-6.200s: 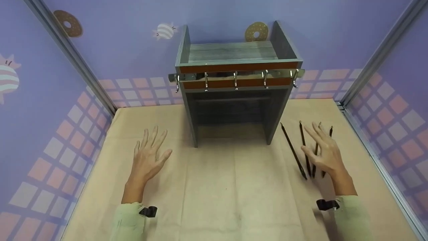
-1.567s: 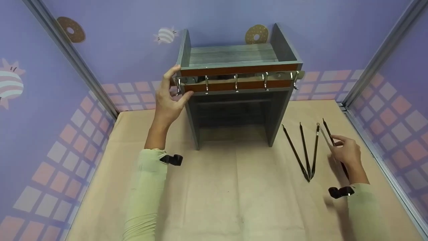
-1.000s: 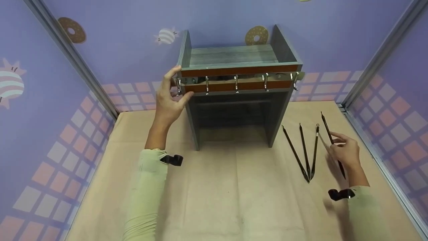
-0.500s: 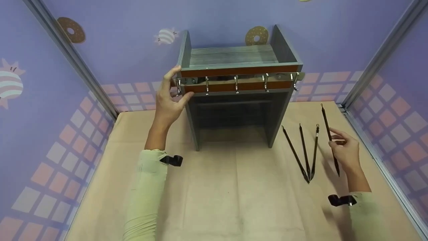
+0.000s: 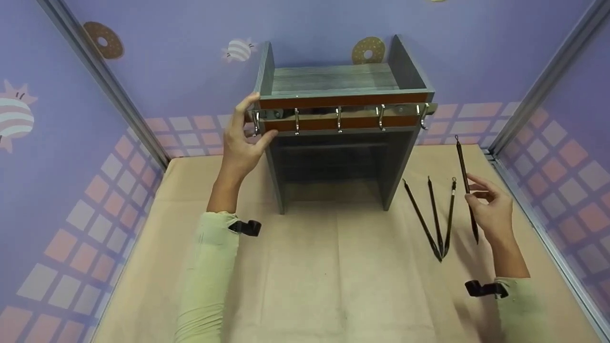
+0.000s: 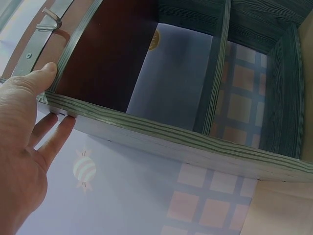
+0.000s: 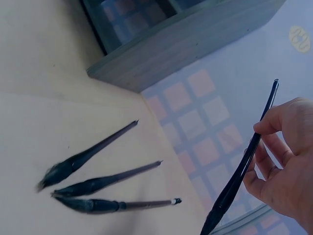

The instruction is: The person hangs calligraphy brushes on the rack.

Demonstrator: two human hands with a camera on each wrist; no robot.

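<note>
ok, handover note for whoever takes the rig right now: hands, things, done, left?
Left hand grips the top left corner of the grey rack, by its hook rail.
Right hand pinches one black brush, lifted off the table.
Three brushes lie on the table right of the rack.
Done: one brush picked up.
Left: nothing hangs on the hooks; likely all four brushes go there.

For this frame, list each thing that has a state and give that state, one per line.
Left hand: grips the shelf's upper left corner.
Right hand: pinches one brush, lifted off the table.
Held brush: raised, near upright, loop end up.
Three brushes: lying on the table, tips together, untouched.
Shelf: standing upright.
Hooks: all bare.
</note>
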